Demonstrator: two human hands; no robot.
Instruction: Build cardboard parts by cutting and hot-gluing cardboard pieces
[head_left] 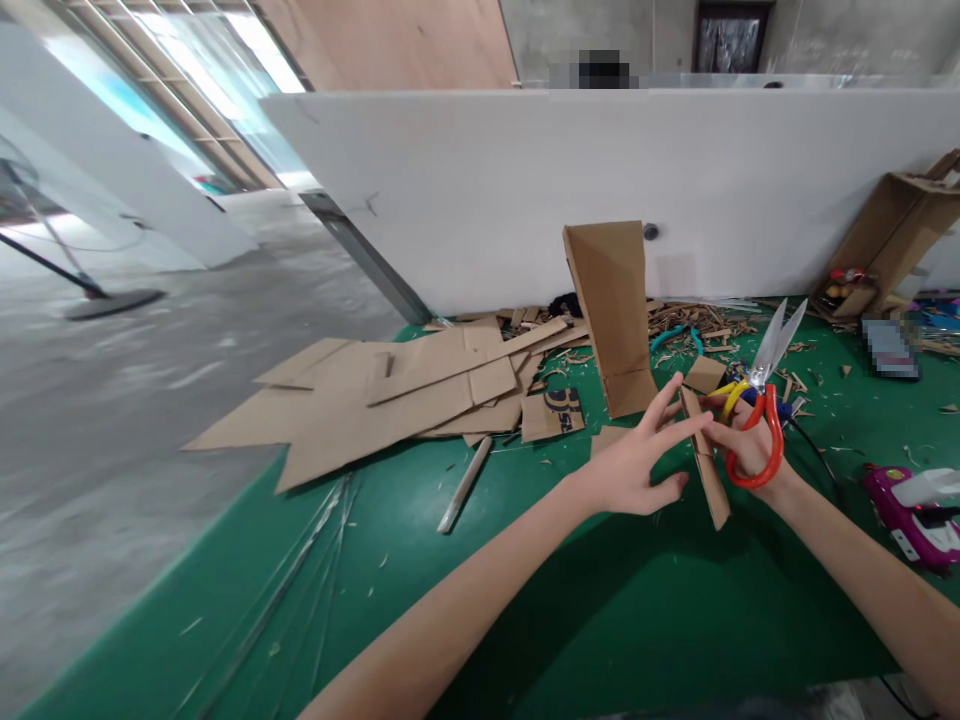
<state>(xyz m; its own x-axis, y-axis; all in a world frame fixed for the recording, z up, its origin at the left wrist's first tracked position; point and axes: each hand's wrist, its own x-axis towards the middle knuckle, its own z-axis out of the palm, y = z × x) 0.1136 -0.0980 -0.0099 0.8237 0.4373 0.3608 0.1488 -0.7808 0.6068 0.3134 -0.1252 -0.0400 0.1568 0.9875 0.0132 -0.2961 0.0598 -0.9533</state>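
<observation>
My right hand has the scissors, with one red and one yellow handle, looped over its fingers. The blades stand apart and point up and away. A narrow cardboard strip is pinched in the same hand, hanging at a slant over the table. My left hand is open beside the strip, its fingers spread and the index fingertip at the strip's face; whether it presses on it I cannot tell. Behind the hands an L-shaped folded cardboard piece stands upright.
Flat cardboard sheets lie at left on the green table, near a pale stick. Behind are cardboard scraps and teal-handled pliers. At right are a purple-and-white device, a phone and a cardboard box. A white partition borders the back.
</observation>
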